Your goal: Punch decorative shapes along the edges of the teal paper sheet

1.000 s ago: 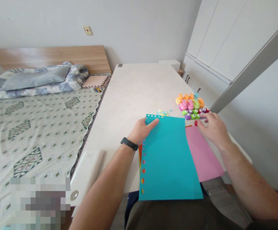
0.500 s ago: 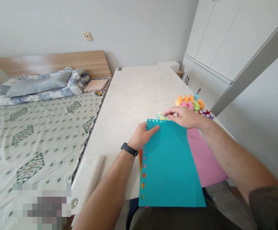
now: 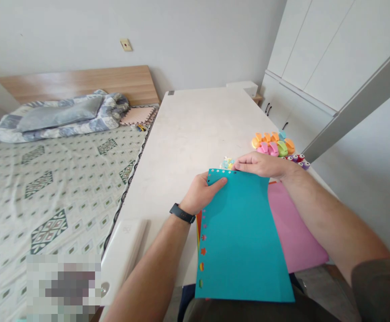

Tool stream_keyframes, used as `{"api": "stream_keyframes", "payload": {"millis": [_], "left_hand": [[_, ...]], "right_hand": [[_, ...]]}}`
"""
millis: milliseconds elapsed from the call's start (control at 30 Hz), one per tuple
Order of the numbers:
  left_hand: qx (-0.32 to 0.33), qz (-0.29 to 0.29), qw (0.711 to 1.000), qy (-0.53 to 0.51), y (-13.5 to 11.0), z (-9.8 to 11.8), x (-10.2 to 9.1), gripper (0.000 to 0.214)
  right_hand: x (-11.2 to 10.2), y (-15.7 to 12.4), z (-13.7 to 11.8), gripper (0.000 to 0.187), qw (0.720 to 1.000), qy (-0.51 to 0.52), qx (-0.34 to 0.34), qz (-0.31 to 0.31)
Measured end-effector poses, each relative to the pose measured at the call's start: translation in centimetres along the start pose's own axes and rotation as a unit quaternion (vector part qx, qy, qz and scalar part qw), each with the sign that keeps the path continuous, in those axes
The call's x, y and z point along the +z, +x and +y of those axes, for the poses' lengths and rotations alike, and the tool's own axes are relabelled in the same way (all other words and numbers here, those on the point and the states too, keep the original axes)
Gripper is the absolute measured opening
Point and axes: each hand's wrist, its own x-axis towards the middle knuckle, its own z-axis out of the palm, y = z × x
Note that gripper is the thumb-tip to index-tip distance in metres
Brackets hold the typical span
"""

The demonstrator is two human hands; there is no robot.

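Observation:
My left hand (image 3: 203, 192) grips the top left corner of a teal paper sheet (image 3: 242, 237), thumb on top. Small shapes are punched down that sheet's left edge and along its top edge. My right hand (image 3: 262, 164) pinches the top edge further right, beside a little pile of paper cut-outs (image 3: 227, 163). Under the teal sheet lies a pink paper sheet (image 3: 298, 228), with an orange sheet edge (image 3: 198, 223) showing at the left. Beyond my right hand stand several colourful craft paper punches (image 3: 272, 145).
The papers overhang the near edge of a long cream table (image 3: 195, 129). A flat white plastic case (image 3: 122, 255) lies at its left edge, beside a patterned bed (image 3: 57, 188) with a rumpled quilt. White cabinets (image 3: 329, 58) stand to the right.
My right hand has moved from the paper punches to the top edge of the teal sheet. The view has shifted slightly. My left hand still grips the same corner.

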Motion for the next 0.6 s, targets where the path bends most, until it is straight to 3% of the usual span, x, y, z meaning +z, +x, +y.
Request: {"api": "stream_keyframes", "payload": {"millis": [167,600], "left_hand": [[-0.008,-0.007,1.0,0.011,-0.1,0.1,0.1,0.044],[0.005,0.002,0.998,0.055,-0.2,0.2,0.2,0.042]], "right_hand": [[-0.4,-1.2,0.2,0.046,0.999,0.045,0.011,0.008],[-0.1,-1.6,1.4,0.043,0.999,0.022,-0.032,-0.025]]}}
